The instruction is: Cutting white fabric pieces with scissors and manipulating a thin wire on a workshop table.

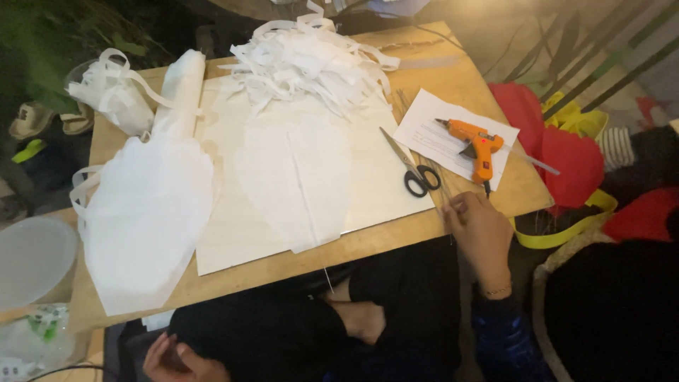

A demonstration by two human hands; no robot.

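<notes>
Dim room, low wooden table (453, 85) w/ a pale board on top; taking the black-handled scissors (414, 168) as landmark. I read this as a pause between cutting and gluing white paper pieces; next move prob. calls for pinching one thin wire off the table edge. Right hand (482, 232), just below-right of the scissors, fingers curled narrow on thin wire sticks (431, 166). Left hand (173, 359), far below-left of them near my lap, loosely half-open, holding nothing I can see. Orange glue gun (475, 145) sits right of the scissors, white leaf-shaped paper (300, 180) left of them.
</notes>
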